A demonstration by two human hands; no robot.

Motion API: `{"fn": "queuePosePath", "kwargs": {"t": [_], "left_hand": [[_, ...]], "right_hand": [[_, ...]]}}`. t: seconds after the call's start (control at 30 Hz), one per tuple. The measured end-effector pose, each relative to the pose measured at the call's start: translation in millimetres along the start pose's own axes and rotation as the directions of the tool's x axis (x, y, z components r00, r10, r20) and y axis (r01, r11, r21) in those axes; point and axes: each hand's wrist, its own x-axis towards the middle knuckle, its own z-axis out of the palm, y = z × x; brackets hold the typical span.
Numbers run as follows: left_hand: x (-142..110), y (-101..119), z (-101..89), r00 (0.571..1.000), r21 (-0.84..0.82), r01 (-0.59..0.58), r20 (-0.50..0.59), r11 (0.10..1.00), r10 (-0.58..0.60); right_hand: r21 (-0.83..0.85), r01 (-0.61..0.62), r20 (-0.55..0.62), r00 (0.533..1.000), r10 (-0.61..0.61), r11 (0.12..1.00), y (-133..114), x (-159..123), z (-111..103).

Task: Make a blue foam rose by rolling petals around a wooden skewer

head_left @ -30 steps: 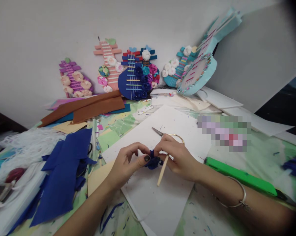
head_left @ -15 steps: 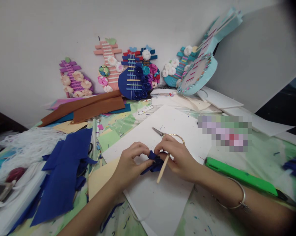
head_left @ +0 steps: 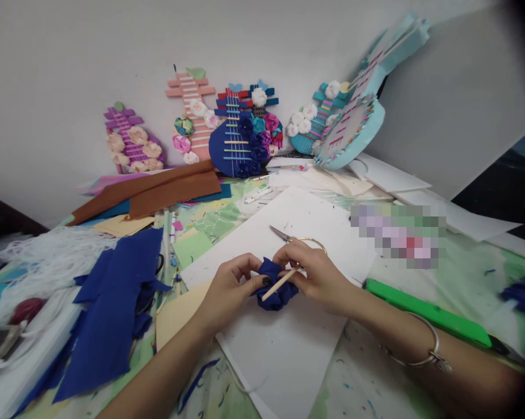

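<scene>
- Between the forearms [head_left: 173, 361], the white sheet's [head_left: 284, 361] near end offers passage.
- A wooden stick [head_left: 279, 285] crosses the blue flower [head_left: 284, 301] between left hand [head_left: 227, 285] and right hand [head_left: 319, 279].
- Gold-handled scissors [head_left: 280, 233] obstruct just beyond the right hand.
- A green tool, possibly a utility knife [head_left: 432, 316], bars the right.
- Model guitars [head_left: 219, 148] close off the back.

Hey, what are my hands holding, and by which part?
Left hand: crumpled blue piece, by its left side. Right hand: the same piece's right side, plus a pale stick by its upper end.
</scene>
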Motion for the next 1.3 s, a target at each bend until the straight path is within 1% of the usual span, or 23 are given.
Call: {"fn": "queuePosePath", "kwargs": {"t": [0.1, 0.27, 0.3, 0.37, 0.5, 0.53, 0.6, 0.67, 0.8, 0.83, 0.9, 1.0, 1.1, 1.2, 1.3], "left_hand": [[-1, 2, 1.0, 1.0, 0.05, -0.028, -0.008, 0.998, 0.029], [-4, 7, 1.1, 0.994, 0.262, -0.091, -0.041, 0.961, 0.105], [-4, 8, 1.0, 0.992, 0.282, -0.096, -0.054, 0.955, 0.116], [-4, 8, 0.9, 0.991, 0.254, -0.094, -0.068, 0.963, 0.114], [-4, 9, 1.8, 0.996, 0.097, -0.038, -0.072, 0.995, 0.045], [-4, 9, 2.2, 0.997, 0.083, -0.026, -0.077, 0.996, 0.032], [-4, 9, 3.0, 0.995, 0.118, -0.023, -0.089, 0.993, 0.033], [-6, 8, 3.8, 0.991, 0.211, -0.054, -0.106, 0.976, 0.078], [-8, 6, 5.0, 0.961, 0.409, -0.179, -0.122, 0.895, 0.248], [-9, 5, 5.1, 0.952, 0.435, -0.201, -0.125, 0.878, 0.279], [-9, 5, 4.9, 0.947, 0.451, -0.214, -0.121, 0.866, 0.297], [-7, 8, 4.3, 0.967, 0.398, -0.189, -0.083, 0.898, 0.24], [-4, 8, 4.2, 0.986, 0.256, -0.136, -0.055, 0.957, 0.155], [-2, 4, 3.9, 0.991, 0.105, -0.074, -0.105, 0.992, 0.085], [-1, -1, 2.0, 0.986, 0.003, -0.039, -0.162, 0.999, 0.039]], "right_hand": [[-0.008, -0.02, -0.012, 1.0, 0.02, 1.0, -2, -1, 0], [-0.025, -0.031, -0.026, 0.999, 0.03, 0.999, -4, -2, 2], [-0.029, -0.027, -0.024, 0.999, 0.026, 0.999, -4, -2, 2], [-0.029, -0.02, -0.014, 1.0, 0.019, 0.999, -4, -2, 3], [0.012, -0.025, -0.006, 1.0, 0.026, 1.0, -3, -2, 3], [0.023, -0.026, -0.003, 1.0, 0.026, 0.999, -3, -2, 3], [0.035, -0.025, 0.008, 1.0, 0.025, 0.999, -2, -1, 4], [0.032, -0.027, 0.016, 1.0, 0.026, 0.999, -2, -1, 4], [0.007, -0.057, 0.012, 0.998, 0.057, 0.998, -1, -2, 5], [0.002, -0.063, 0.01, 0.998, 0.063, 0.998, -1, -2, 5], [-0.006, -0.068, 0.008, 0.998, 0.068, 0.998, -1, -3, 5], [-0.011, -0.074, 0.012, 0.997, 0.074, 0.997, -2, -3, 6], [-0.019, -0.053, 0.027, 0.998, 0.053, 0.998, -4, -2, 4], [-0.048, 0.001, 0.063, 0.998, 0.002, 0.999, -5, -2, 0], [-0.181, 0.037, 0.07, 0.997, -0.025, 0.983, -6, -2, -5]]}}
